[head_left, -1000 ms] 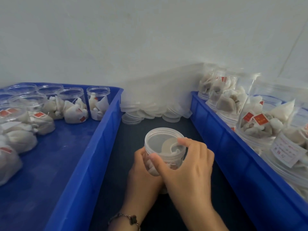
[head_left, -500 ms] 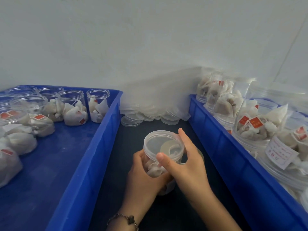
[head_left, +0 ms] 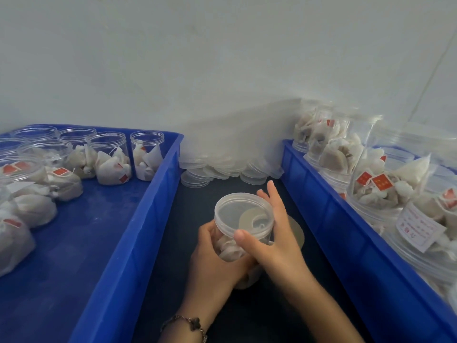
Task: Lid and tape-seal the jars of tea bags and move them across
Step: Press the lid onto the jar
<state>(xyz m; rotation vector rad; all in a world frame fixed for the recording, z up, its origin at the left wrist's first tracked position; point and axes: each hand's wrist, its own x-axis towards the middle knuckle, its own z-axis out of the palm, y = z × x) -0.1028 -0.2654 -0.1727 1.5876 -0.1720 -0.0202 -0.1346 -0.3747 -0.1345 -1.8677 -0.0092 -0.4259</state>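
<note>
Two blue bins flank the hands. Left bin point(head_left: 138, 243), to the left of the left hand: open-topped clear jars point(head_left: 108, 162) of tea bags stand along its far end, more crowd its left side. Right bin point(head_left: 346, 233), to the right of the right hand: piled with jars of tea bags point(head_left: 371, 191) lying close together, one bearing a white label point(head_left: 418, 227).

Dark counter point(head_left: 188, 219) runs between the bins, under both hands. Beyond the fingertips, against the wall, a loose heap of clear lids point(head_left: 222, 167).

Jar point(head_left: 232, 248) with tea bags sits between the two hands, above the counter, tilted slightly toward the viewer. Lid point(head_left: 243, 214) on its mouth.

Left hand point(head_left: 212, 258): fingers curled round the jar body from the left and below, gripping it. Bracelet point(head_left: 188, 323) at that wrist.

Right hand point(head_left: 279, 241): thumb pressed on the near edge of the lid, fingers lying fairly straight along the lid's far right side, so the lid is pinched between thumb and fingers.

Just right of the right hand and partly hidden behind it, a pale round object point(head_left: 296, 233) on the counter; cannot tell what it is.
</note>
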